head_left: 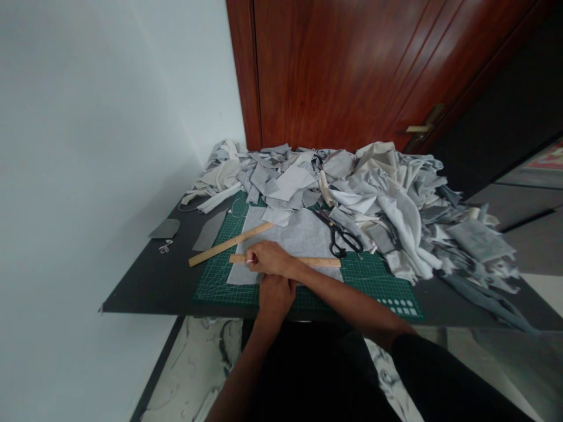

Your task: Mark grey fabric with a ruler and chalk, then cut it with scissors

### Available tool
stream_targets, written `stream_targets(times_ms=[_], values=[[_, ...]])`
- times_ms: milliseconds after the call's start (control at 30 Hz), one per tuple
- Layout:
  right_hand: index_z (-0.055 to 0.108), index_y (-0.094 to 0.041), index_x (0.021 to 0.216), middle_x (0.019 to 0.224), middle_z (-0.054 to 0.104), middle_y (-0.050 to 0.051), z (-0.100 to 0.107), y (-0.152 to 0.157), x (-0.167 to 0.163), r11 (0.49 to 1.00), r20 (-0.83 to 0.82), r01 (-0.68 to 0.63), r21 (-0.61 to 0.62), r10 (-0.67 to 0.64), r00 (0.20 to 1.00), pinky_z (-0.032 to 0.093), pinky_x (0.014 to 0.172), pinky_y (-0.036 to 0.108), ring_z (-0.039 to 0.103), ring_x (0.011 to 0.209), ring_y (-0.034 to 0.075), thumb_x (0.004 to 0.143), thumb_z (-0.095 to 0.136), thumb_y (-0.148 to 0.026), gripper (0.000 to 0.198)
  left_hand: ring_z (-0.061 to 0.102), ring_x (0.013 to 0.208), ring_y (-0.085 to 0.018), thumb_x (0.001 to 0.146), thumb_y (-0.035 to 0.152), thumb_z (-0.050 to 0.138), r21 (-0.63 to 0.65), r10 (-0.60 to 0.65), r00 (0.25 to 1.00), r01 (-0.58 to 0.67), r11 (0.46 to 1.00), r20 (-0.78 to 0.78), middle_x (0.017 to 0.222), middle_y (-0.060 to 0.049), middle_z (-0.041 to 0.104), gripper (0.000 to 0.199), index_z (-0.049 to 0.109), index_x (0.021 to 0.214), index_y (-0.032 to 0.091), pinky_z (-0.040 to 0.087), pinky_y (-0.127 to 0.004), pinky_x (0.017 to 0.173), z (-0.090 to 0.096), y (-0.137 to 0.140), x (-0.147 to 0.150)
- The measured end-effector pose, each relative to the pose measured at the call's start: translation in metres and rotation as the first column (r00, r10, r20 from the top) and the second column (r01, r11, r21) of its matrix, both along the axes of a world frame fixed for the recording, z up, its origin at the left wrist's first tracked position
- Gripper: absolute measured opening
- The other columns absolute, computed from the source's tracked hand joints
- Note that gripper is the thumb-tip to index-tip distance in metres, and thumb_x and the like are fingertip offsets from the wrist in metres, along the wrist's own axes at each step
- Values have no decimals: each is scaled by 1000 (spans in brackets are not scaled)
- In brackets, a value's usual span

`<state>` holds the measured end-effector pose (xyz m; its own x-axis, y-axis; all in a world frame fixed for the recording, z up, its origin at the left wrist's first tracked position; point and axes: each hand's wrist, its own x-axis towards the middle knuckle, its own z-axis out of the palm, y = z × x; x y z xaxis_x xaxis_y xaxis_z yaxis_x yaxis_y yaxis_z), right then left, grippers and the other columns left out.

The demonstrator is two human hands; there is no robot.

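A piece of grey fabric point(290, 234) lies flat on a green cutting mat point(211, 287). Across its lower part runs a wooden ruler point(319, 262). My right hand point(268, 258) is closed over the ruler's left part, gripping a small whitish thing that looks like chalk. Beneath my right wrist, my left hand point(276, 296) rests on the fabric by the ruler, its fingers mostly hidden by the other arm. A second wooden ruler point(229, 245) slants over the fabric's left edge. Black-handled scissors point(341, 234) lie at the fabric's right side.
A heap of grey and cream cloth scraps point(387, 199) covers the back and right of the dark table point(149, 281). Small grey pieces point(165, 229) and a white clip-like item point(166, 247) lie at left. A white wall point(132, 146) and wooden door point(343, 70) bound the table.
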<state>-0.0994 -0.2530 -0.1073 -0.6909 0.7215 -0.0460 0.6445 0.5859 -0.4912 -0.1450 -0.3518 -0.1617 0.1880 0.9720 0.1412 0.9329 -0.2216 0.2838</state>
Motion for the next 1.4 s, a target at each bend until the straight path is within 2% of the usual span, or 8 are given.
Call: stream_targets(times_ms=[133,233,467,700,967,1100,1200,1400], values=[[74,-20,91,89,74,1,-3,3,1,1000,-42,-27,-4,27,999,38,69,26,65,83,17,90,68,-22,7,76,105,-36,99,22,54,9,0,1000,0,1000,3,109,-21,79,32,79,113,9,54,-50,99,2,-1,0],[72,-20,90,88,73,1,-7,3,-4,999,-72,-41,8,41,997,38,70,26,63,82,17,92,65,-20,7,75,109,-34,98,19,51,31,-17,1000,17,999,0,114,-20,79,38,74,127,9,54,-48,101,-2,1,-1],[70,-20,92,94,71,3,-15,-1,-26,999,-107,30,25,-27,994,42,79,26,61,87,18,92,66,-18,5,49,149,-32,95,14,48,208,2,999,5,978,-34,155,-21,55,71,35,164,9,39,-49,122,-18,4,-1],[70,-19,90,95,73,4,-6,4,-53,994,-36,-94,49,95,995,45,73,28,64,82,19,97,61,-20,11,33,158,-37,101,27,52,190,50,994,-30,981,-101,165,-21,41,60,45,158,8,24,-56,130,-26,8,-4],[69,-18,92,110,73,4,-3,4,-59,980,-210,-169,106,188,959,47,79,24,66,95,17,102,57,-20,15,35,157,-38,104,29,50,254,11,997,10,967,-83,164,-20,44,57,46,157,10,28,-57,128,-26,9,-9],[69,-20,94,106,72,3,-1,-3,-19,996,-400,-25,89,59,915,47,87,25,65,100,17,101,58,-21,13,49,147,-39,101,20,50,207,-42,999,48,977,-34,149,-22,60,50,55,150,10,38,-58,122,-24,9,-11],[68,-18,94,99,69,4,-5,-9,39,986,-537,149,69,-89,839,48,84,26,65,93,17,95,62,-16,7,54,139,-38,102,23,52,201,-85,995,74,977,47,141,-18,65,40,62,140,16,44,-58,116,-16,12,-19],[65,-19,88,89,64,5,-30,-30,189,824,-506,554,123,-428,749,49,78,32,61,80,19,88,58,-15,8,57,122,-31,104,31,57,151,-160,976,138,979,145,129,-10,64,21,69,120,25,50,-52,106,5,37,-43]])
